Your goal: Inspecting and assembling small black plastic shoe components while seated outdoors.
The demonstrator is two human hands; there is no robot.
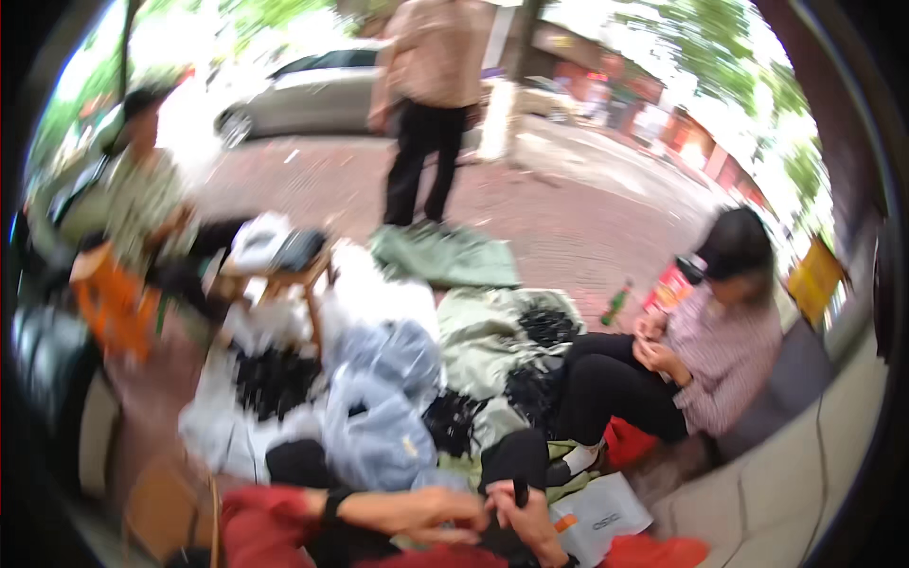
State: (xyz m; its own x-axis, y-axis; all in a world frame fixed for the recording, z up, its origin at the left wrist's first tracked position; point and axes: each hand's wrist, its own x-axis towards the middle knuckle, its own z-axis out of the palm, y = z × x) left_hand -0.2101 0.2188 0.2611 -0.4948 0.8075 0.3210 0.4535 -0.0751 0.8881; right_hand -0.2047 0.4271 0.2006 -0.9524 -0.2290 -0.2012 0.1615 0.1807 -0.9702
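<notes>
In my lap, my right hand (pixel 526 521) is closed around a small black piece (pixel 520 490), too blurred to name more exactly. My left hand (pixel 431 513) reaches across from the left with its fingertips close to the right hand; motion smears its fingers. A pale blue plastic bag (pixel 383 431) lies just beyond my left hand. Past my knees, heaps of thin black pieces (pixel 453 421) rest on a pale green cloth (pixel 478 331). Another black heap (pixel 275 381) sits on white plastic sheeting (pixel 222 435) at left.
A person (pixel 724 331) sits at right, hands together. Another person (pixel 147 204) sits at far left near an orange bag (pixel 118 298). Someone stands (pixel 431 104) behind a green sack (pixel 445 256). A wooden stool (pixel 312 275) holds bags. A white printed bag (pixel 606 521) lies right of my hands.
</notes>
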